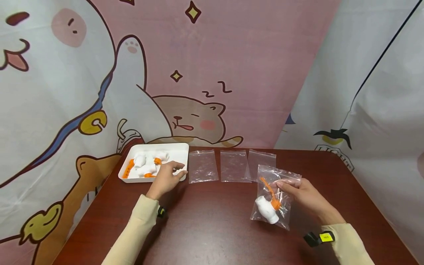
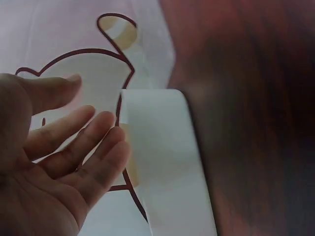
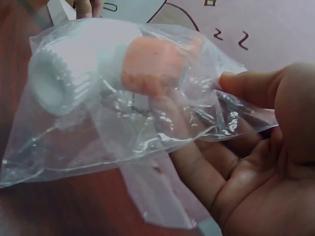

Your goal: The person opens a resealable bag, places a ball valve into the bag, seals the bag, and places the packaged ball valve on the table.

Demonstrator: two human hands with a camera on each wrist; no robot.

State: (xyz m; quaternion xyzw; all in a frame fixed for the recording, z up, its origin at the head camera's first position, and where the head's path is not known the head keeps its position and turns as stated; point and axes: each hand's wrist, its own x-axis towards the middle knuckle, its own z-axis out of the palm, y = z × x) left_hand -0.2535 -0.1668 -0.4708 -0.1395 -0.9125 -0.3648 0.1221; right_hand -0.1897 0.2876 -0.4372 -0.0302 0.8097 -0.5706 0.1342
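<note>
My right hand (image 1: 309, 197) pinches the top of a clear zip bag (image 1: 285, 217) between thumb and fingers, holding it above the table. Inside the bag is a white plastic ball valve (image 1: 267, 209) with an orange lever handle (image 3: 152, 66). My left hand (image 1: 167, 178) is over the right side of a white tray (image 1: 180, 150), fingers loosely bent and holding nothing; the left wrist view shows it beside the tray wall (image 2: 165, 157). Several more white valves (image 1: 145, 169) with orange handles lie in the tray, partly overlapping.
Flat clear zip bags lie along the back of the brown table (image 1: 198, 228): one bag (image 1: 202, 165) beside the tray, another bag (image 1: 233, 167) in the middle, and a third bag (image 1: 261, 159) partly behind the held one. A cartoon-printed cloth (image 1: 258, 73) hangs behind the table.
</note>
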